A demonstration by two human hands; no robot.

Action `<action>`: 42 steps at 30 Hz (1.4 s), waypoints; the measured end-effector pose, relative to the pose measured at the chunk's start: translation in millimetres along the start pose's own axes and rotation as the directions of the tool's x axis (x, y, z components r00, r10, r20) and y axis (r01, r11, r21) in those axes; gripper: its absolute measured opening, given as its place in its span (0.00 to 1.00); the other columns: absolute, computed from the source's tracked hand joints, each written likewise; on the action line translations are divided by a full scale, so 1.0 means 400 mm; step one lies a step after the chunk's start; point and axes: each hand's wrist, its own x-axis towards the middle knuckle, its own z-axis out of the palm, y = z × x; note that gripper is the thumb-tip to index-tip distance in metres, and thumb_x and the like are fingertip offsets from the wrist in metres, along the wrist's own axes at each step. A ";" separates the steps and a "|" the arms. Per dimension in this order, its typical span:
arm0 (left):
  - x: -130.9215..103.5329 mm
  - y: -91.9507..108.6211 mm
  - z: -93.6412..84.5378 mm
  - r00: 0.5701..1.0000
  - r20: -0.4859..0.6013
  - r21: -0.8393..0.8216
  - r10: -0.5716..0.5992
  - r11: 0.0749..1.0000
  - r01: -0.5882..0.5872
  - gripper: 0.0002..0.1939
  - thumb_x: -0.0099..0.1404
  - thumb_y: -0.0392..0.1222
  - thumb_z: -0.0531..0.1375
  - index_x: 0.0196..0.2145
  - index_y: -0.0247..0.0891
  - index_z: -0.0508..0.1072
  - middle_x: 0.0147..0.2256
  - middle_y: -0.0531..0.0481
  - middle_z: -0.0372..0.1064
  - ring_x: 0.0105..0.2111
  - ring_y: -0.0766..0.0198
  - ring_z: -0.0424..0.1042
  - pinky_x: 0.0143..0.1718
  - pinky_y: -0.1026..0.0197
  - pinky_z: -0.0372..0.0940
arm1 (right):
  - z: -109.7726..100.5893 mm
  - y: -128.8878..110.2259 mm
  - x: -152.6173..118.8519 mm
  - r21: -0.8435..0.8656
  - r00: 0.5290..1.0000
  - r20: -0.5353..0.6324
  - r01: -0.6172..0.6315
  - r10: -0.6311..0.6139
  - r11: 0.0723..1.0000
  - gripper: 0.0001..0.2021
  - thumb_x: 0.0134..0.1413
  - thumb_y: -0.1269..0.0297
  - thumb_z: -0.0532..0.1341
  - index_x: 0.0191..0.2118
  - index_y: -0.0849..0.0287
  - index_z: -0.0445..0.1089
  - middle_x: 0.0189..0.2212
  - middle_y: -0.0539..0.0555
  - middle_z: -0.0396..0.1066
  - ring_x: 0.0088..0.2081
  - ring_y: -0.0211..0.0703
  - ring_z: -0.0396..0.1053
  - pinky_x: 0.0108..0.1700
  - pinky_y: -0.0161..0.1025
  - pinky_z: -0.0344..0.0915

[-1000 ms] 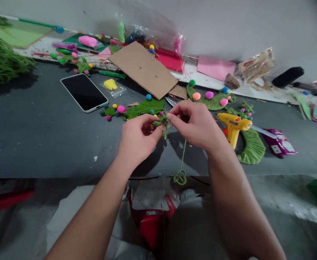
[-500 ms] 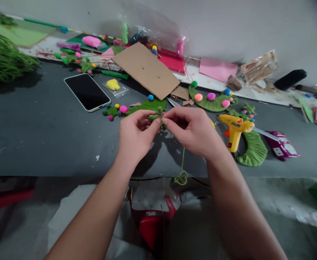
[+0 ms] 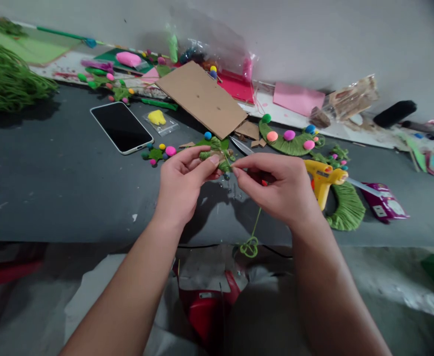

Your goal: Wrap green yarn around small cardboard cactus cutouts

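Observation:
My left hand (image 3: 183, 183) pinches a small cardboard piece wrapped in green yarn (image 3: 224, 165) between thumb and fingers, above the grey table. Just right of it, my right hand (image 3: 276, 185) has thumb and forefinger pressed together on a thin green strand (image 3: 256, 222). The strand hangs from the right hand's side to a loose tangle (image 3: 249, 247) at the table's front edge. Behind the hands lie scissors (image 3: 241, 145), partly hidden, and a green decorated piece with coloured balls (image 3: 156, 154).
A phone (image 3: 121, 127) and a cardboard sheet (image 3: 204, 99) lie behind the hands. To the right are a yellow glue gun (image 3: 323, 180), a green wrapped ring (image 3: 348, 207) and a purple packet (image 3: 385, 201). Green yarn (image 3: 11, 79) is heaped at the far left.
My right hand has moved right, away from my left hand, and a strand now stretches between them. More of the wrapped piece shows. The whole view has shifted slightly.

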 end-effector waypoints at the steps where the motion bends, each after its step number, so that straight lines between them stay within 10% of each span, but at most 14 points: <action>1: 0.000 0.002 -0.001 1.000 0.012 -0.023 -0.015 1.000 0.016 0.12 0.54 0.33 0.74 0.37 0.37 0.82 0.31 0.52 0.80 0.28 0.68 0.77 0.32 0.66 0.74 | 0.000 0.001 -0.002 0.013 1.000 -0.002 -0.012 0.012 1.000 0.06 0.58 0.71 0.64 0.36 0.60 0.80 0.26 0.49 0.75 0.24 0.34 0.63 0.29 0.34 0.60; 23: -0.014 0.028 -0.034 0.924 0.314 0.303 -0.219 0.945 0.121 0.09 0.58 0.38 0.70 0.38 0.39 0.84 0.25 0.50 0.74 0.24 0.64 0.72 0.28 0.60 0.67 | -0.015 0.106 0.014 0.295 0.888 0.449 -0.253 0.100 0.921 0.08 0.58 0.65 0.65 0.30 0.62 0.76 0.20 0.43 0.60 0.23 0.31 0.53 0.26 0.34 0.51; 42: -0.026 0.002 -0.026 0.957 0.276 0.768 0.090 0.578 -0.276 0.12 0.62 0.42 0.66 0.44 0.38 0.81 0.26 0.51 0.73 0.25 0.63 0.69 0.28 0.61 0.62 | 0.027 0.023 0.015 0.036 0.940 0.190 -0.295 0.283 0.955 0.08 0.60 0.66 0.61 0.30 0.60 0.73 0.22 0.47 0.67 0.24 0.34 0.58 0.27 0.35 0.52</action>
